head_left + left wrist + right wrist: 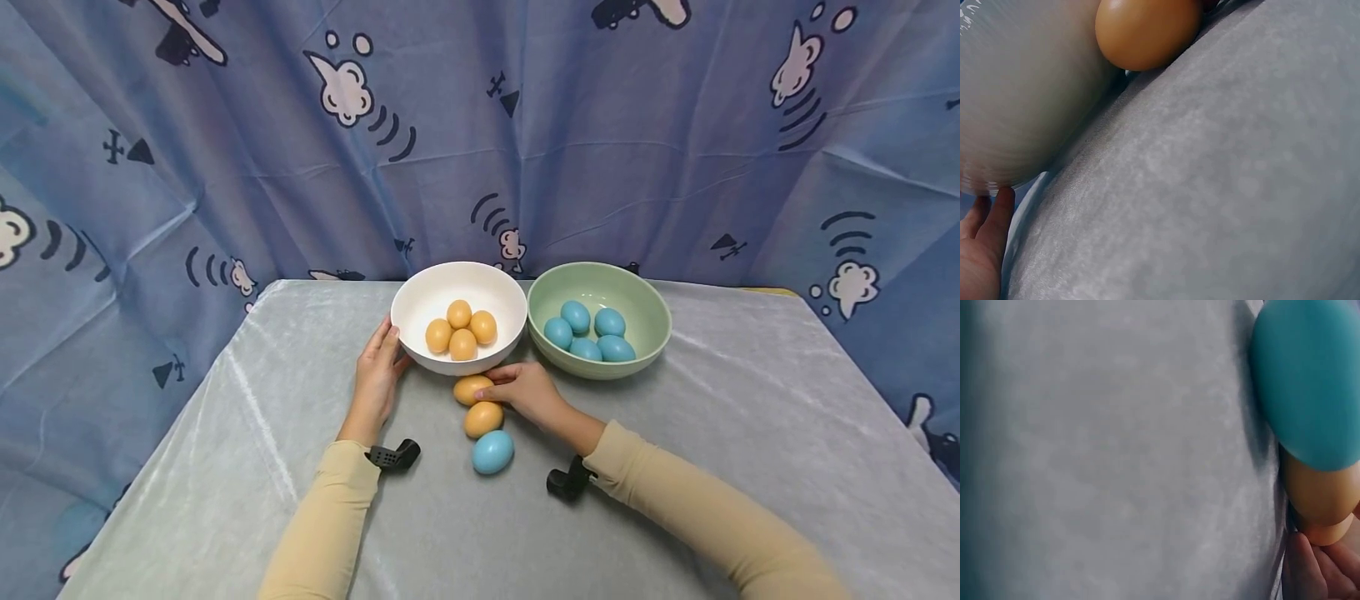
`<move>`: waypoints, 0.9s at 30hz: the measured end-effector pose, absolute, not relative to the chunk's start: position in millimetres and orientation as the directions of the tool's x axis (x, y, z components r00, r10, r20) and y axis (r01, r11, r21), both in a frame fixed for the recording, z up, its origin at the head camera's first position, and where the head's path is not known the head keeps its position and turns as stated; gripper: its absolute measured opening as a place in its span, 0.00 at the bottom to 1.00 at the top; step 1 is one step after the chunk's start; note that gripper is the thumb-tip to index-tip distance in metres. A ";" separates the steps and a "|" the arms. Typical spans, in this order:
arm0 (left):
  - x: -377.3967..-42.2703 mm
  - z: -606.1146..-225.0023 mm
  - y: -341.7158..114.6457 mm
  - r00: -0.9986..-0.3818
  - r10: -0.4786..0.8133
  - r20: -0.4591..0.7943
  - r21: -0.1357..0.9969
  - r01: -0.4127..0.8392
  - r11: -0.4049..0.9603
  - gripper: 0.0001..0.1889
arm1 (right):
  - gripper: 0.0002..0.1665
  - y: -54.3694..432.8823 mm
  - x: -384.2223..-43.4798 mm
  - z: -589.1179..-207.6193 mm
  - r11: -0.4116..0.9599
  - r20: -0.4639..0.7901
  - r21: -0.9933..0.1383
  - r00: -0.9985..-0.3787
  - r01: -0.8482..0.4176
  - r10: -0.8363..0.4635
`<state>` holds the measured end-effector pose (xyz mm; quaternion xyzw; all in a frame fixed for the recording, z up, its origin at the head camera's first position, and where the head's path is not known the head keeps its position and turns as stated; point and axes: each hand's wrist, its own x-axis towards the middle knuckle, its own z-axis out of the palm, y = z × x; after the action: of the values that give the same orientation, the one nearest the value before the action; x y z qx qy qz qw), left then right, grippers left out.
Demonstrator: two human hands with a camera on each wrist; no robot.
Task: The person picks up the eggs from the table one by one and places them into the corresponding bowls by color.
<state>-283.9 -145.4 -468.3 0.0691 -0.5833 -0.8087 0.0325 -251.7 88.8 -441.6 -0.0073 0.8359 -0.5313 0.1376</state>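
Observation:
A white bowl [411, 346] holds several orange eggs [460, 314]. My left hand [375, 379] rests its fingers against the bowl's left outer side; in the left wrist view, straight fingertips [1002, 203] meet its wall. Just in front of the bowl, my right hand [528, 392] pinches an orange egg [468, 389] between thumb and fingers. Closer to me lie a second orange egg [483, 420] and a blue egg [492, 452], in a short row. The right wrist view has the blue egg [1310, 381] large in front, partly covering the orange ones.
Right beside the white bowl stands a green bowl [655, 333] with several blue eggs [576, 317] in it. Both bowls sit near the back edge of the table [750, 467], which has a grey cloth on it. A patterned blue curtain [450, 125] hangs behind.

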 end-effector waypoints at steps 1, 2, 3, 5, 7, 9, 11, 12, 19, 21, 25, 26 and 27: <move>-283.8 -468.4 -145.4 -0.988 -0.133 -0.073 0.947 -0.027 -0.320 0.30 | 0.27 88.6 -251.5 -441.3 0.435 -0.223 -0.890 -0.962 0.135 -0.157; -283.9 -468.7 -145.4 -0.989 -0.132 -0.070 0.947 -0.024 -0.320 0.30 | 0.27 88.6 -251.4 -441.0 0.437 -0.221 -0.889 -0.963 0.133 -0.156; -283.8 -468.9 -145.4 -0.989 -0.132 -0.071 0.947 -0.025 -0.319 0.30 | 0.26 88.7 -251.3 -440.5 0.437 -0.218 -0.890 -0.964 0.132 -0.152; -283.7 -469.6 -145.5 -0.990 -0.123 -0.063 0.948 -0.021 -0.317 0.31 | 0.25 88.9 -251.0 -439.7 0.435 -0.210 -0.891 -0.968 0.130 -0.141; -283.9 -470.4 -145.4 -0.991 -0.120 -0.063 0.947 -0.021 -0.321 0.31 | 0.25 89.5 -250.5 -439.1 0.433 -0.200 -0.893 -0.971 0.125 -0.133; -283.9 -470.6 -145.2 -0.991 -0.120 -0.063 0.949 -0.023 -0.316 0.31 | 0.24 90.8 -250.2 -438.0 0.432 -0.194 -0.894 -0.973 0.122 -0.126; -284.2 -470.5 -145.0 -0.990 -0.122 -0.067 0.948 -0.025 -0.318 0.31 | 0.24 92.8 -249.5 -437.2 0.429 -0.195 -0.895 -0.972 0.123 -0.129; -284.3 -470.3 -145.0 -0.990 -0.122 -0.067 0.948 -0.025 -0.319 0.31 | 0.24 93.9 -249.0 -437.2 0.430 -0.194 -0.894 -0.973 0.123 -0.125; -285.5 -470.0 -145.7 -0.988 -0.134 -0.075 0.946 -0.028 -0.322 0.30 | 0.24 106.5 -244.1 -436.3 0.434 -0.179 -0.892 -0.981 0.128 -0.078; -285.7 -469.9 -146.3 -0.988 -0.132 -0.073 0.947 -0.028 -0.319 0.31 | 0.24 110.7 -242.0 -435.6 0.429 -0.171 -0.894 -0.983 0.125 -0.069; -285.4 -469.3 -146.9 -0.990 -0.126 -0.069 0.950 -0.026 -0.312 0.31 | 0.24 118.5 -238.7 -433.8 0.420 -0.145 -0.902 -0.987 0.104 -0.067; -285.1 -469.1 -146.7 -0.989 -0.127 -0.070 0.950 -0.028 -0.310 0.31 | 0.24 120.2 -237.8 -433.2 0.418 -0.141 -0.903 -0.988 0.102 -0.063; -284.7 -468.9 -146.6 -0.989 -0.127 -0.072 0.950 -0.030 -0.310 0.31 | 0.24 121.9 -236.9 -432.7 0.417 -0.139 -0.903 -0.988 0.100 -0.062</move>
<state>-284.7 -146.6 -468.9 0.0665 -0.5867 -0.8065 0.0301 -236.9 121.9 -432.7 0.0113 0.8383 -0.5399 0.0754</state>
